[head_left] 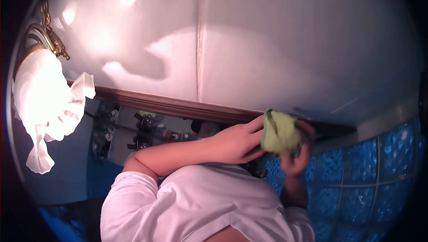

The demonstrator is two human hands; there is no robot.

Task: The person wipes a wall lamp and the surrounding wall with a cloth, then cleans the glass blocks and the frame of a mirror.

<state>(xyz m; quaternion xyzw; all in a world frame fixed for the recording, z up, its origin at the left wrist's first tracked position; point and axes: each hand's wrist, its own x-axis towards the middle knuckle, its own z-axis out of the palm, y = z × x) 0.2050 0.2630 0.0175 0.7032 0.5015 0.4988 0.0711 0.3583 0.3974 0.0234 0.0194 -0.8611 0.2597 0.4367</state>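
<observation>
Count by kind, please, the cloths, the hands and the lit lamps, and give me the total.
Green cloth: 1
Hands at the cloth: 2 (left hand, right hand)
Lit wall lamp: 1
Total: 4

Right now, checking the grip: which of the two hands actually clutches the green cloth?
The right hand: its fingers curl around the green cloth at its lower edge. The left hand, ending the bare forearm, only lies flat against its side.

green cloth (280, 133), mirror frame (178, 104), glowing lamp (44, 104)
</observation>
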